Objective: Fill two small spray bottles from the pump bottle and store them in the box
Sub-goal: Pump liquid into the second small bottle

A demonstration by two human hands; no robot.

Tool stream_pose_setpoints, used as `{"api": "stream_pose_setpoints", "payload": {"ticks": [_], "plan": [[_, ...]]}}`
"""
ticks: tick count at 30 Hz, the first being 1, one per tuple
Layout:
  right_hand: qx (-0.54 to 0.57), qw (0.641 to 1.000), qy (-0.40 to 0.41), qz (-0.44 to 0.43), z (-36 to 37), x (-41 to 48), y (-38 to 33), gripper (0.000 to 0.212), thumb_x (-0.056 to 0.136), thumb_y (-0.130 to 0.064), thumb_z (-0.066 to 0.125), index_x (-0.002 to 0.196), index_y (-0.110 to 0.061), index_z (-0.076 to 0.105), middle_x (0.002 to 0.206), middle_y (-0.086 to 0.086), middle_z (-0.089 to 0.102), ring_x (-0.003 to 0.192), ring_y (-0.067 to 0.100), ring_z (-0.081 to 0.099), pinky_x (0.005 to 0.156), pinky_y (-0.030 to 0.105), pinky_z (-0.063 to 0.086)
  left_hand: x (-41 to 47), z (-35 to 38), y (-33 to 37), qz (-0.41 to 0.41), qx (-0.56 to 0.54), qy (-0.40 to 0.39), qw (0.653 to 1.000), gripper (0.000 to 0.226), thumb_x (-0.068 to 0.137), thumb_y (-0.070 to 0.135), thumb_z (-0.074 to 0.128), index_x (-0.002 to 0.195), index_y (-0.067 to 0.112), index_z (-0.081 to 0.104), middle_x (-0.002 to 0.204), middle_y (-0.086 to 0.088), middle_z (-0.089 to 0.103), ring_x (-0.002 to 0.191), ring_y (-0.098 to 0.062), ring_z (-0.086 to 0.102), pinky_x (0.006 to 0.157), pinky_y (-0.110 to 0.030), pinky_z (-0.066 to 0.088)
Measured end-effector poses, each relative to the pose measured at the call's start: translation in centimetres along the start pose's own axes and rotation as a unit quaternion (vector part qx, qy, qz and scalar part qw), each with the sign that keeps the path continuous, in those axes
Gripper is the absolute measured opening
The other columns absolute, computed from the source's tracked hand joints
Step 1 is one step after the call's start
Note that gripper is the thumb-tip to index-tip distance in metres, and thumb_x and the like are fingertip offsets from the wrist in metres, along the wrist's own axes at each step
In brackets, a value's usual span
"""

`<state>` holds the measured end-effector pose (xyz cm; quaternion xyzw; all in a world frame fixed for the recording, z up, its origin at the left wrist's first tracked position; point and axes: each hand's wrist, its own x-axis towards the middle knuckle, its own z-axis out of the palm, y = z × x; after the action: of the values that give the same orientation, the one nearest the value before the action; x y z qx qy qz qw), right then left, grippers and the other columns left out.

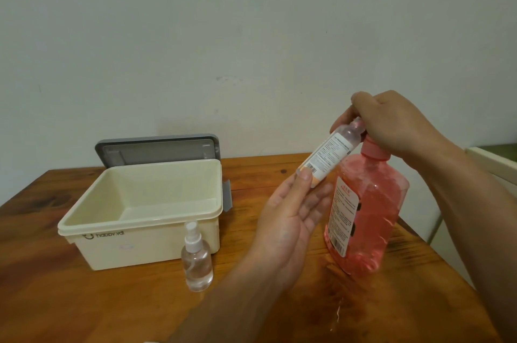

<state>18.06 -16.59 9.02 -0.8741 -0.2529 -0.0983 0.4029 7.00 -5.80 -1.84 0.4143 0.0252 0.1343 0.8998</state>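
Note:
A big pink pump bottle (369, 219) stands on the wooden table at the right. My right hand (391, 121) is curled over its pump head, which is hidden under the fingers. My left hand (293, 216) holds a small clear labelled spray bottle (330, 155) by its base, tilted with its open neck up under the pump spout. A second small clear spray bottle (197, 258), with a white spray cap on, stands upright in front of the box. The cream box (140, 219) sits open at the left and holds nothing.
The box's grey lid (156, 148) leans upright behind it against the white wall. A grey latch (228, 194) hangs on the box's right side. A few wet drops (338, 312) lie on the table near the front. White furniture (492, 166) stands beyond the table's right edge.

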Motion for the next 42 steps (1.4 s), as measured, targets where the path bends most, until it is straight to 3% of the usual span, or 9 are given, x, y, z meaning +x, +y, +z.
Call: {"api": "stream_pose_setpoints", "payload": {"ticks": [5,8,14,19,21,24,32,38,42], "plan": [[0.035,0.999,-0.008,0.004,-0.33,0.07,-0.33,0.055,0.096,-0.024,0.031,0.07,-0.013,0.078,0.075,-0.001,0.076,0.062,0.01,0.06,0.059,0.027,0.045,0.05,-0.05,0.08,-0.001,-0.005,-0.001,1.0,0.035,0.078,0.031,0.065,0.111,0.02,0.066,0.102,-0.003,0.078,0.096,-0.013,0.073,0.083,-0.025,0.057],[0.038,0.999,-0.003,0.001,-0.54,0.14,-0.5,0.054,0.096,-0.023,0.031,0.071,-0.013,0.078,0.072,-0.001,0.075,0.052,0.004,0.056,0.051,0.02,0.041,0.04,0.1,0.15,0.002,0.004,-0.007,1.0,0.035,0.078,0.032,0.065,0.111,0.021,0.066,0.101,-0.001,0.078,0.096,-0.012,0.073,0.085,-0.026,0.056],[0.016,1.0,-0.008,-0.001,-0.03,-0.14,-0.07,0.055,0.097,-0.023,0.03,0.071,-0.013,0.078,0.073,0.001,0.074,0.057,0.006,0.058,0.051,0.02,0.042,-0.03,-0.03,-0.12,-0.004,-0.002,0.002,1.0,0.036,0.078,0.032,0.065,0.112,0.021,0.066,0.102,-0.002,0.078,0.097,-0.013,0.073,0.082,-0.025,0.056],[0.053,0.999,-0.011,0.002,-0.55,0.04,-0.43,0.055,0.097,-0.023,0.031,0.072,-0.012,0.078,0.067,-0.009,0.074,0.05,0.0,0.056,0.047,0.015,0.04,-0.04,0.13,0.18,0.0,0.004,-0.001,1.0,0.034,0.077,0.032,0.065,0.11,0.022,0.067,0.101,-0.001,0.078,0.096,-0.013,0.073,0.083,-0.026,0.056],[0.045,0.999,-0.006,-0.005,-0.52,0.02,-0.4,0.054,0.097,-0.022,0.031,0.072,-0.011,0.078,0.065,-0.005,0.073,0.041,-0.003,0.051,0.04,0.01,0.035,-0.05,0.15,0.15,0.001,0.007,-0.002,1.0,0.035,0.078,0.032,0.065,0.112,0.021,0.066,0.102,-0.001,0.078,0.096,-0.013,0.073,0.083,-0.026,0.056],[0.022,1.0,0.002,-0.003,-0.26,-0.05,-0.2,0.054,0.097,-0.022,0.031,0.071,-0.013,0.077,0.074,0.004,0.074,0.04,-0.002,0.049,0.044,0.016,0.037,-0.06,0.06,-0.06,0.0,0.007,0.0,1.0,0.035,0.081,0.031,0.064,0.114,0.021,0.065,0.102,0.0,0.078,0.097,-0.013,0.073,0.085,-0.027,0.055],[0.073,0.997,-0.004,-0.003,-0.64,-0.17,-0.64,0.055,0.098,-0.019,0.03,0.073,-0.007,0.077,0.067,-0.003,0.073,0.036,-0.004,0.048,0.036,0.007,0.032,-0.07,0.3,0.39,-0.002,0.005,-0.006,1.0,0.037,0.078,0.032,0.065,0.114,0.021,0.065,0.1,-0.001,0.078,0.097,-0.013,0.073,0.08,-0.024,0.057],[0.009,1.0,-0.001,0.0,-0.09,-0.15,-0.32,0.054,0.097,-0.023,0.03,0.073,-0.013,0.077,0.078,0.004,0.075,0.06,0.009,0.058,0.053,0.023,0.042,0.01,0.11,0.39,-0.003,-0.003,0.002,1.0,0.036,0.078,0.031,0.065,0.113,0.02,0.066,0.102,-0.002,0.078,0.097,-0.013,0.073,0.081,-0.024,0.057],[0.041,0.999,-0.011,0.004,-0.36,-0.13,-0.46,0.055,0.098,-0.022,0.03,0.072,-0.012,0.077,0.07,-0.005,0.074,0.044,-0.002,0.054,0.041,0.011,0.037,-0.09,0.1,0.31,-0.005,-0.007,0.003,1.0,0.036,0.078,0.031,0.066,0.112,0.019,0.066,0.102,-0.003,0.078,0.096,-0.013,0.074,0.081,-0.025,0.057]]}}
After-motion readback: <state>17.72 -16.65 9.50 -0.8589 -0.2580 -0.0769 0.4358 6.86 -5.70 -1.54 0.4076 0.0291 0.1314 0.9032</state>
